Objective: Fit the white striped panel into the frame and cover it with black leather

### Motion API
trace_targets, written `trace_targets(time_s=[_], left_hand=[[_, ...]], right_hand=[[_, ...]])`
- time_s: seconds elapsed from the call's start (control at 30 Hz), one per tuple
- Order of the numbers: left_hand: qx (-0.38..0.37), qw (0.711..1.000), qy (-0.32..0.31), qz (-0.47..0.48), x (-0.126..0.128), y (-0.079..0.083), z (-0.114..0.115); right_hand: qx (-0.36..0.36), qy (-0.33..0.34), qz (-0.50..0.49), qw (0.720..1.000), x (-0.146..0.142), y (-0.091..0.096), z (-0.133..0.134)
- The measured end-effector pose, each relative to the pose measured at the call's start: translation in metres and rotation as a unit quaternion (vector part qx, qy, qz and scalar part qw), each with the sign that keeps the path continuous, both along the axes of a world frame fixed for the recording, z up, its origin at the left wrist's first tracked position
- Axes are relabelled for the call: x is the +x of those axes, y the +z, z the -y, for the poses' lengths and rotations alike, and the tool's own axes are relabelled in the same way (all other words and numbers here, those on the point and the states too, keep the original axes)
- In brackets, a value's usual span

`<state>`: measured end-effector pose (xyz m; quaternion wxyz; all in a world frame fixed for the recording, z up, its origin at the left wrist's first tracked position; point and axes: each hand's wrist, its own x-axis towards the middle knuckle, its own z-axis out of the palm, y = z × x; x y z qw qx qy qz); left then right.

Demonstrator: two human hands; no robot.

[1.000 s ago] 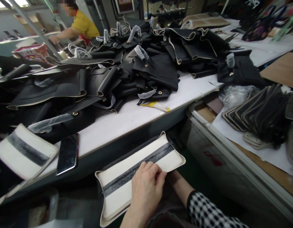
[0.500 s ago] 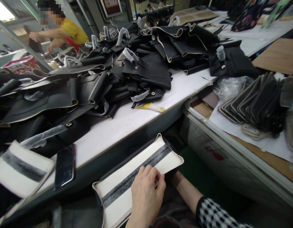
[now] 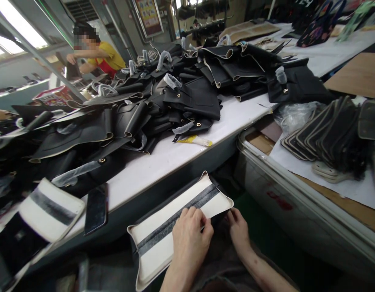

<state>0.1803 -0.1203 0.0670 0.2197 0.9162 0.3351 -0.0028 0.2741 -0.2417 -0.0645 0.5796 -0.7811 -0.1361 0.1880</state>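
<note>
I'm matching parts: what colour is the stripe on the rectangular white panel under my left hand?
The stripe is dark grey, mottled; clearest in the head view.

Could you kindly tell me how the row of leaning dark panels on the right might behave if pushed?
The dark panels would probably slide and fan out, since they lean overlapping on one another. Each looks fairly stiff, as their outlines show little sag. They seem thin, so one is likely light.

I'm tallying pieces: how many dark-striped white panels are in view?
2: one white panel under the left hand, a second panel left of the phone. More may be hidden in the black pile.
</note>
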Motion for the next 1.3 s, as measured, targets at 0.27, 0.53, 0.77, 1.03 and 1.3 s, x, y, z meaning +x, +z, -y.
trace_targets(time_s=[0.27, 0.53, 0.77, 1.03, 1.3], left_hand=[[0.007, 1.000, 0.001, -0.003, -0.001, -0.002, 0.000], [0.012, 1.000, -0.005, -0.008, 0.002, -0.003, -0.002], [0.031, 0.999, -0.003, 0.010, -0.003, -0.004, 0.002], [-0.038, 0.997, -0.009, 0.067, -0.026, 0.009, 0.002], [-0.013, 0.997, 0.058, 0.052, -0.092, 0.011, 0.004]], right_hand=[[-0.053, 0.216, 0.467, 0.856, -0.014, 0.045, 0.043], [-0.130, 0.224, 0.519, 0.814, -0.009, 0.045, 0.023], [-0.095, 0.231, 0.513, 0.821, -0.019, 0.052, 0.019], [-0.063, 0.219, 0.513, 0.828, -0.030, 0.051, 0.012], [-0.059, 0.224, 0.507, 0.831, -0.041, 0.055, 0.004]])
